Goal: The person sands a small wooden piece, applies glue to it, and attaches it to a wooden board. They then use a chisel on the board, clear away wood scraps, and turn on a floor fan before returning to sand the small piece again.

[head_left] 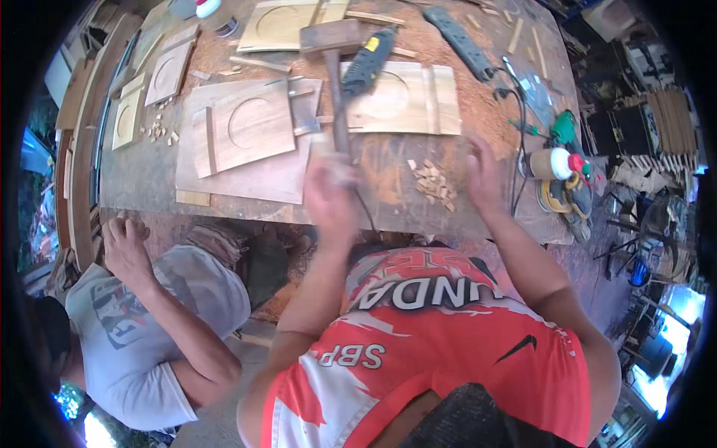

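Note:
My left hand [332, 190] is blurred by motion at the lower end of the handle of a wooden mallet [330, 37]; whether its fingers close on the handle is unclear. To its left, a board [261, 131] with a round recess and a dark strip lies on a larger pale sheet [287, 175]. My right hand [483, 175] is over the table's near side, fingers pointing away, holding nothing. Between both hands lies a heap of small wood chips [433, 185]. Beyond it is another recessed board [407, 97], with a dark rotary tool [367, 63] at its left edge.
A co-worker [160, 299] in a light shirt is at the left, one arm raised near the table edge. A power strip [459, 43], a glue bottle [549, 163], a green tool [562, 127] and a yellow-black tool [569, 201] are at the right.

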`<state>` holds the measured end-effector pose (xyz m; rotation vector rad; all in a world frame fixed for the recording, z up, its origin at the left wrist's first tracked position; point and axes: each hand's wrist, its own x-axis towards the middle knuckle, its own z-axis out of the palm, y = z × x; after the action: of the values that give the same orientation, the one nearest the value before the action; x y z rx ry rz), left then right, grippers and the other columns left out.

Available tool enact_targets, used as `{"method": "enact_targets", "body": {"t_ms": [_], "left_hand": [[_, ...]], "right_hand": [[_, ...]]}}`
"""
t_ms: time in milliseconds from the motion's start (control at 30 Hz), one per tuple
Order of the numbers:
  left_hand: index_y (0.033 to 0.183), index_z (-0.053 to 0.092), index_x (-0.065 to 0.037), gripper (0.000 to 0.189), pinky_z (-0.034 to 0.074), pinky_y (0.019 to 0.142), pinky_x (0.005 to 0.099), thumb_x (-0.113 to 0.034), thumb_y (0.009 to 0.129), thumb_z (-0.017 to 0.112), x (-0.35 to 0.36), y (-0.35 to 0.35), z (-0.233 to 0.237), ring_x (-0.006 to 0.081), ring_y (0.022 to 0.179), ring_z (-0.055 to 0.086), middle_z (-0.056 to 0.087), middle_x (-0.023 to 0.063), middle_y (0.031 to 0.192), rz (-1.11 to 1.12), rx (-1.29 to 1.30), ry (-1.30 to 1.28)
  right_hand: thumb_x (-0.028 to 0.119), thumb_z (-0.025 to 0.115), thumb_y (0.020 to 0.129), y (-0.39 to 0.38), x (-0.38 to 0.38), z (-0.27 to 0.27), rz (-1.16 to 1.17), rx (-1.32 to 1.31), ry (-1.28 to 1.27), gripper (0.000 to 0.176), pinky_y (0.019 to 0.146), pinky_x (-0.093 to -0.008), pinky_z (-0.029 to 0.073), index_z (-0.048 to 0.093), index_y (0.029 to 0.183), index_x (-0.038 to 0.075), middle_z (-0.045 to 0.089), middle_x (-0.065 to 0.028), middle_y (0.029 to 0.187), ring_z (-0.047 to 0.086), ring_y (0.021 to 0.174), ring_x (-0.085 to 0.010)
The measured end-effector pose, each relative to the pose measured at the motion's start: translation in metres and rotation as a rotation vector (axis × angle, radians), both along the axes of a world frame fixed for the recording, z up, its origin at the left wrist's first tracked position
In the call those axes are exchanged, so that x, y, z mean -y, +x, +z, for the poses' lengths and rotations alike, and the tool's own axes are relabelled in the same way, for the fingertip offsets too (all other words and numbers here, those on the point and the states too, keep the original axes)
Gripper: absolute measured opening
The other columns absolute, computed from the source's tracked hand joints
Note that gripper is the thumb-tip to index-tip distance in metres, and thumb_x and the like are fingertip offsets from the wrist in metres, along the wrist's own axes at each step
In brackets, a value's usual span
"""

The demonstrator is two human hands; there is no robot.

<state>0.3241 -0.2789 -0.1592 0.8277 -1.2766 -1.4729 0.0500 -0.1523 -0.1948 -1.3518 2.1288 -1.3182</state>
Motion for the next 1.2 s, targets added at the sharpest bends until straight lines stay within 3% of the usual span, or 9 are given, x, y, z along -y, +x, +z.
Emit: {"method": "enact_targets", "body": {"t_ms": [133,200,367,433,500,600,733,933,1200], "left_hand": [[0.113,0.043,-0.006,0.017,0.051,0.082,0.0329,-0.011,0.100,0.051,-0.072,-0.070,-0.021,0.0182,0.091,0.061,0.062,0.0110,0.100,-0.374,-0.142,0.176],[0.113,0.050,-0.006,0.021,0.050,0.085,0.0361,-0.012,0.095,0.059,-0.060,-0.090,-0.023,0.0234,0.091,0.062,0.062,0.0135,0.101,-0.611,0.303,0.015],[0.128,0.052,-0.008,0.053,0.048,0.090,0.0460,-0.013,0.079,0.071,-0.004,-0.081,-0.020,0.0398,0.104,0.057,0.057,0.0199,0.117,0.072,0.932,-0.961],[0.127,0.052,-0.007,0.054,0.047,0.090,0.0466,-0.011,0.076,0.071,0.012,-0.068,-0.015,0.0419,0.104,0.056,0.055,0.0215,0.121,0.175,1.066,-0.944],[0.126,0.052,-0.006,0.056,0.047,0.090,0.0473,-0.009,0.074,0.071,0.032,-0.058,-0.018,0.0439,0.103,0.056,0.052,0.0232,0.124,0.278,1.185,-0.926],[0.134,0.049,-0.009,0.070,0.048,0.090,0.0486,-0.015,0.070,0.077,0.050,-0.054,-0.020,0.0422,0.106,0.056,0.053,0.0216,0.122,0.147,1.128,-0.660],[0.126,0.056,-0.008,0.057,0.049,0.089,0.0457,-0.007,0.070,0.069,0.066,-0.052,-0.009,0.0397,0.102,0.059,0.057,0.0203,0.115,0.198,1.101,-0.711],[0.114,0.065,-0.006,0.047,0.050,0.090,0.0423,-0.004,0.067,0.067,0.107,-0.038,-0.004,0.0359,0.101,0.061,0.060,0.0199,0.112,0.167,1.021,-0.596],[0.115,0.065,-0.010,0.046,0.045,0.099,0.0428,-0.004,0.070,0.067,0.127,-0.030,-0.037,0.0368,0.112,0.055,0.057,0.0198,0.119,0.137,0.986,-0.618]], "right_hand": [[0.025,0.054,0.097,0.049,0.022,0.037,0.150,0.521,0.065,0.038,0.093,-0.0390,0.047,0.051,0.124,-0.001,0.063,-0.0131,0.112,0.061,0.107,-0.0287],[0.026,0.054,0.097,0.040,0.018,0.038,0.118,0.777,0.187,0.036,0.086,-0.0399,0.051,0.053,0.120,-0.001,0.067,-0.0108,0.103,0.065,0.098,-0.0296],[0.032,0.064,0.093,-0.030,0.024,-0.005,-0.143,0.190,0.177,0.033,0.064,-0.0319,0.052,0.058,0.098,0.000,0.068,-0.0130,0.085,0.065,0.072,-0.0167],[0.033,0.066,0.091,-0.046,0.034,-0.018,-0.087,0.142,0.083,0.034,0.058,-0.0293,0.051,0.058,0.094,0.000,0.067,-0.0132,0.083,0.064,0.065,-0.0143],[0.032,0.072,0.088,-0.052,0.050,-0.020,-0.081,0.483,0.294,0.035,0.046,-0.0281,0.046,0.058,0.090,0.000,0.065,-0.0112,0.080,0.059,0.055,-0.0142],[0.025,0.077,0.084,-0.043,0.071,-0.029,-0.131,0.802,0.103,0.031,0.040,-0.0272,0.042,0.058,0.089,0.001,0.062,-0.0073,0.078,0.056,0.051,-0.0132],[0.018,0.076,0.085,-0.046,0.076,-0.029,-0.117,0.958,0.039,0.025,0.043,-0.0268,0.045,0.058,0.092,0.002,0.063,-0.0056,0.078,0.058,0.056,-0.0138],[0.009,0.072,0.086,-0.043,0.076,-0.021,-0.157,1.142,-0.179,0.027,0.077,-0.0335,0.056,0.054,0.105,0.006,0.064,-0.0069,0.100,0.065,0.093,-0.0177],[0.008,0.072,0.085,-0.070,0.007,0.068,-0.243,0.879,-0.220,0.024,0.067,-0.0301,0.057,0.052,0.099,0.009,0.061,-0.0038,0.095,0.065,0.082,-0.0151]]}}
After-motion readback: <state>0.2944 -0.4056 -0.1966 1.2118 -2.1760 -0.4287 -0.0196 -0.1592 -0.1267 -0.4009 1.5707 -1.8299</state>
